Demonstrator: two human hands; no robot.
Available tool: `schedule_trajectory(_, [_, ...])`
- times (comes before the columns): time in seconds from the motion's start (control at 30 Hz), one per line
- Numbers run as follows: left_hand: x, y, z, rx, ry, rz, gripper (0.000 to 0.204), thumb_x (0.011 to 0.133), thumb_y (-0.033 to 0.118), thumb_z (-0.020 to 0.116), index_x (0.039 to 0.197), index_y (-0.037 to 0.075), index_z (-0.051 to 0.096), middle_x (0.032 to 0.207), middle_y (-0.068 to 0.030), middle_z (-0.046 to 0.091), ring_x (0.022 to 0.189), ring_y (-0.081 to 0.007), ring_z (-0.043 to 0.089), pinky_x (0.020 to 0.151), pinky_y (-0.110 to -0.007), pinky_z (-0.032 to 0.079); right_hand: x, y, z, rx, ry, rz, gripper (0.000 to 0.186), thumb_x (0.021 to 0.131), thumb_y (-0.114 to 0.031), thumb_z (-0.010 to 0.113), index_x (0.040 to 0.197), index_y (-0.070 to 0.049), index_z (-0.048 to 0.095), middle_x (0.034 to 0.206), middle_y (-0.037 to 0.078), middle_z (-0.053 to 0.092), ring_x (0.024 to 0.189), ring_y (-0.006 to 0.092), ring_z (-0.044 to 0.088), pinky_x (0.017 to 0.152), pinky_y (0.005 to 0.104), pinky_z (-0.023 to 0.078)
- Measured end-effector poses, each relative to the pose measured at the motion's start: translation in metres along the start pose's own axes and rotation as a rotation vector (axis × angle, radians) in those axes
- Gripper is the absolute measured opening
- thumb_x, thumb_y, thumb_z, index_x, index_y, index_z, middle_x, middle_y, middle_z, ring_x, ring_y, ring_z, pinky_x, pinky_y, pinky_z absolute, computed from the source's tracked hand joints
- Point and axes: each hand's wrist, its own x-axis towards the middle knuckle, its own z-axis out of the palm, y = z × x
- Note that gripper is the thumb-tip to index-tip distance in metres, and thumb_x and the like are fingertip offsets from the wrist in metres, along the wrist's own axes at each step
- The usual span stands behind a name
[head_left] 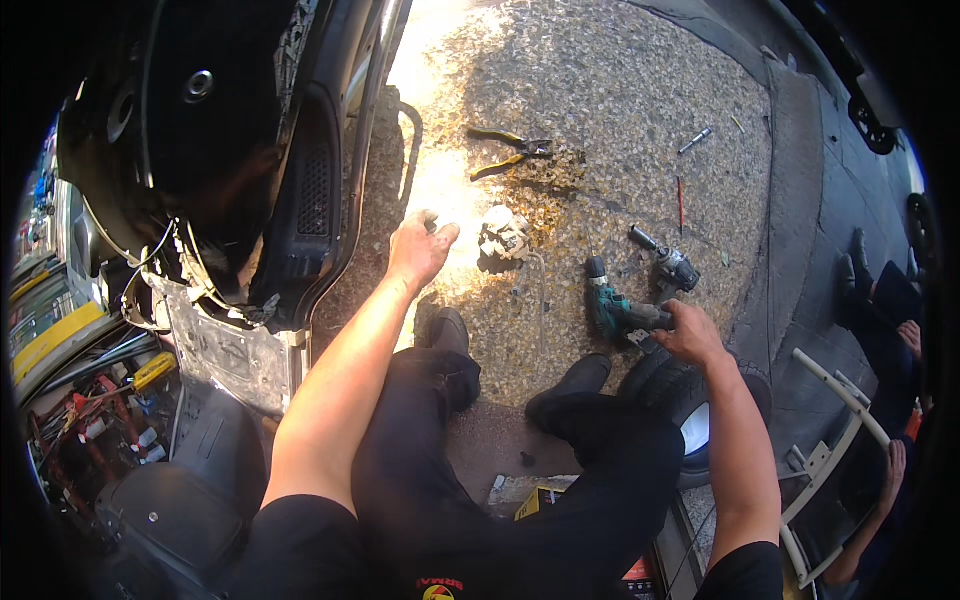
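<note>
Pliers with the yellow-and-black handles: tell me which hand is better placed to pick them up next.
Left, most likely. The left hand appears empty and is nearer the pliers; the right hand is farther off, holding the green drill.

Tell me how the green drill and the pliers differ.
The drill is green and black; the pliers have yellow-and-black handles. The drill is bulky, the pliers slim. The right hand holds the drill, while the pliers lie on the ground, handles spread. Both are tools with black parts.
</note>
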Motion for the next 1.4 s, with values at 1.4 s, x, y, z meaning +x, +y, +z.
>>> schedule_trajectory(1.4, [-0.908, -0.304, -0.271, -0.712, 1.002, -1.112, 0.047, 0.076, 0.036, 0.07, 0.103, -0.002, 0.069, 0.108, -0.0272, 0.067, 0.108, -0.0421, 0.062, 0.091, -0.044, 0.05, -0.383, -0.353, 0.07, -0.508, -0.344, -0.66, 0.078, 0.076, -0.038, 0.084, 0.135, -0.001, 0.05, 0.109, 0.016, 0.065, 0.07, 0.0205, 0.065, 0.052, 0.0325, 0.053])
